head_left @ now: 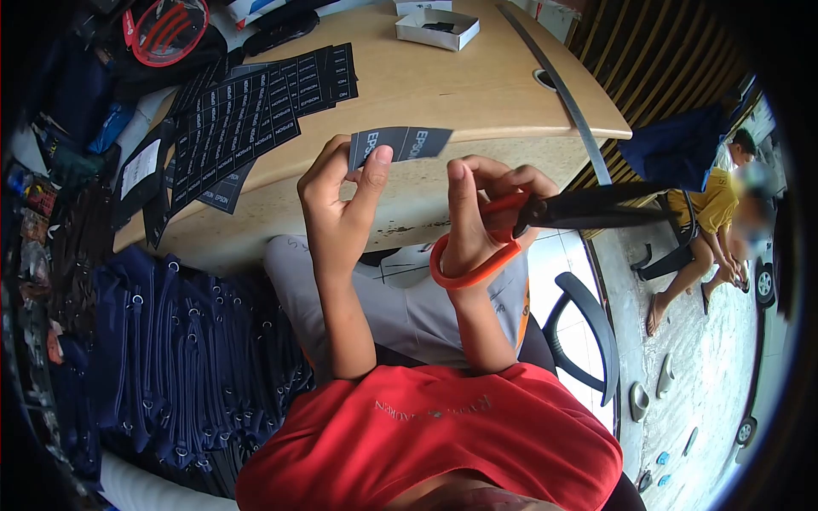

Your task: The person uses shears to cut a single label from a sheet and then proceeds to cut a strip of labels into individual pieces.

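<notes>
Head view, clock directions as seen in it. Label strip [402, 143], dark with pale EPSON lettering, sits at the upper right of the left hand [341, 192], about 1 o'clock, pinched at its left part with the thumb on the near face; the rest sticks out toward 3 o'clock, its end unsupported. Right hand [490, 213] is curled round the scissors [588, 209], thumb through an orange loop, fingers bent at the other side of the handles; dark blades point to 3 o'clock, away from the strip. Strip's free end is near the right thumb tip, small gap, not touching. Table [426, 85] front edge passes just beyond both hands, strip overlapping it in view. Label sheets [247, 106] overlap in a pile at 10 o'clock of the left hand; open wood stretches from them to the metal ruler [554, 81] at 1 o'clock of the right hand, its near end jutting past the edge. White box [438, 31] at 12 o'clock, far side. Navy straps [187, 349] heaped at 8 o'clock, chair [584, 336] at 4 o'clock. Co-worker [716, 204] in yellow at 3 o'clock, well apart.
</notes>
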`<state>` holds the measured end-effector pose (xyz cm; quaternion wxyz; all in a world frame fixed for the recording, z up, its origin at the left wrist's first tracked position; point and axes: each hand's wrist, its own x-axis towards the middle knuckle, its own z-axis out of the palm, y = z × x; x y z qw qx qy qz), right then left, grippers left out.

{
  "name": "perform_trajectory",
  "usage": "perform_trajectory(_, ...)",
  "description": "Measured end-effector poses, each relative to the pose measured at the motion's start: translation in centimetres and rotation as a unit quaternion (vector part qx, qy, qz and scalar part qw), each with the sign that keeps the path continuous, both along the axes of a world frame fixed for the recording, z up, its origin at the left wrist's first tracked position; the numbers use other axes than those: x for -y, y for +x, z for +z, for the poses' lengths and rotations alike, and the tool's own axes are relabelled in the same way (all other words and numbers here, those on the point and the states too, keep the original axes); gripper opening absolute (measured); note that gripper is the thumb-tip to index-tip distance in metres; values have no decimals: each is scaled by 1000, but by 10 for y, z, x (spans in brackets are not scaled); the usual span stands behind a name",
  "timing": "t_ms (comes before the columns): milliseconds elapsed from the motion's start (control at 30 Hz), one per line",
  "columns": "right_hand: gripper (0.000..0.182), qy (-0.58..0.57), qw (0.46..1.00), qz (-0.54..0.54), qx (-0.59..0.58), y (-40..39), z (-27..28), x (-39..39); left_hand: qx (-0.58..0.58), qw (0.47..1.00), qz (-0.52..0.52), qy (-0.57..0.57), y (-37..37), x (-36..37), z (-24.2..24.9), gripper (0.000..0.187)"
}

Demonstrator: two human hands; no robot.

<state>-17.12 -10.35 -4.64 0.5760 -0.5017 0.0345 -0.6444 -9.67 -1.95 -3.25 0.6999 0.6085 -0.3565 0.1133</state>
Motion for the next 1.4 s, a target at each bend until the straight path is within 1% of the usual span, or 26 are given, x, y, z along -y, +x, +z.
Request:
perform_trajectory(67, 44, 16, 998, 40, -37, -3, 1, 0, -10, 999, -2, 36, -4, -2, 2, 16)
perform_trajectory(100, 44, 20, 999, 35, -35, -2, 2, 1, -8, 999, -7, 39, -4, -1, 2, 16)
perform_trajectory(167, 43, 35, 993, 92, -59, -2, 3, 1, 14, 997, -66, 24, -5, 0, 0, 16)
perform_trajectory(300, 41, 24, 994, 101, -36, -3, 1, 1, -3, 996, -83, 35, -8, 2, 1, 16)
perform_trajectory(367, 41, 17, 994, 100, -47, -5, 3, 2, -27, 995, -93, 30, -7, 3, 0, 15)
perform_trajectory(533, 42, 11, 995, 84, -58, -5, 3, 0, -37, 990, -133, 23, -4, 4, -5, 15)
perform_trajectory(600, 42, 8, 998, 66, -16, -3, 0, 0, -43, 988, -147, 22, -3, 5, -7, 14)
perform_trajectory(667, 42, 0, 998, 61, -3, -1, -4, 1, -60, 982, -180, -2, -2, 8, -9, 15)
perform_trajectory(700, 42, -9, 998, 56, 10, -1, -4, 2, -60, 982, -179, -3, -3, 9, -9, 15)
perform_trajectory(733, 42, -10, 998, 57, 10, -4, -3, 1, -82, 982, -167, -34, -5, 11, -9, 16)
perform_trajectory(767, 36, 8, 997, 75, 13, -8, 1, 0, -104, 981, -153, -66, -6, 12, -9, 18)
perform_trajectory(800, 32, 26, 995, 94, 16, -12, 3, -1, -104, 981, -149, -69, -7, 13, -7, 18)
perform_trajectory(833, 32, 22, 995, 100, 14, -15, 1, 1, -121, 981, -122, -95, -7, 14, -4, 18)
perform_trajectory(867, 30, 1, 984, 165, -65, -19, -2, 6, -138, 979, -92, -122, -7, 14, -2, 19)
perform_trajectory(900, 32, -22, 962, 230, -143, -21, -3, 7, -138, 979, -81, -130, -6, 13, -1, 19)
perform_trajectory(933, 46, -32, 943, 258, -207, -23, 7, 3, -134, 979, -51, -145, -4, 10, 0, 18)
perform_trajectory(967, 58, -100, 934, 260, -225, -17, 4, 0, -128, 978, -20, -161, -2, 6, 2, 17)
perform_trajectory(1000, 64, -128, 921, 281, -238, -12, 0, -4, -134, 977, 22, -162, -2, 1, 6, 15)
perform_trajectory(1033, 70, -156, 906, 302, -251, -8, -4, -11, -129, 975, 44, -174, 0, -6, 7, 15)
perform_trajectory(1067, 76, -156, 892, 332, -263, -5, -7, -20, -122, 970, 64, -199, 3, -13, 9, 14)
perform_trajectory(1100, 77, -164, 882, 351, -268, 0, -12, -29, -112, 965, 84, -223, 7, -22, 11, 14)
perform_trajectory(1167, 77, -220, 847, 375, -306, 6, -19, -42, -94, 953, 138, -253, 12, -40, 14, 13)
perform_trajectory(1200, 84, -231, 821, 388, -349, 4, -17, -48, -89, 951, 160, -249, 12, -49, 18, 13)
perform_trajectory(1300, 84, -229, 812, 408, -348, 7, -21, -60, -88, 945, 202, -243, 10, -61, 22, 12)
perform_trajectory(1367, 84, -226, 814, 406, -348, 9, -26, -62, -84, 950, 195, -227, 5, -59, 24, 12)
perform_trajectory(1400, 82, -233, 812, 414, -339, 9, -26, -60, -67, 957, 171, -226, 6, -58, 21, 12)
